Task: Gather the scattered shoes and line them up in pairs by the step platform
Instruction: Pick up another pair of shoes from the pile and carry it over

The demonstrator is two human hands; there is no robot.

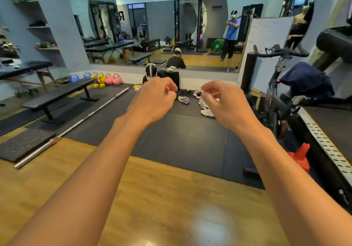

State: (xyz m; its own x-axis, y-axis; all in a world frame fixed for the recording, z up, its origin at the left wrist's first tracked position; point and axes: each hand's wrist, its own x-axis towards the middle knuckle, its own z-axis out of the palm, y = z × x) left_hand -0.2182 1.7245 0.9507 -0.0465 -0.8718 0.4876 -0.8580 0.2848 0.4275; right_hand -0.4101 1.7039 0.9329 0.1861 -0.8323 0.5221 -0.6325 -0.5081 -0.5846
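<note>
While both bare forearms reach straight ahead, left hand [152, 101] and right hand [226, 104] hang loosely curled, holding nothing. Beyond them, a striped grey-blue trainer [183, 99] and white mesh trainers [206, 110] lie scattered on the matte black rubber mat [181, 141] near the boxy black step platform [172, 77].

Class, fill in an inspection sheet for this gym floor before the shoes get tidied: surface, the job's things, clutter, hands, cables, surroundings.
Surface: black mat laid on a wood floor.
Job's things: shoes lie unpaired on the far mat: grey and blue shoe, white shoes, yellow shoes, dark shoe. The black box behind them is likely the step platform.
Clutter: barbell lying across the mat edge, kettlebells, orange cone.
Hands: left hand and right hand are raised with fingers loosely curled, holding nothing.
Cables: nothing seen on the floor.
Surroundings: bench, wall mirror, exercise bike, seated person beside the box.
</note>
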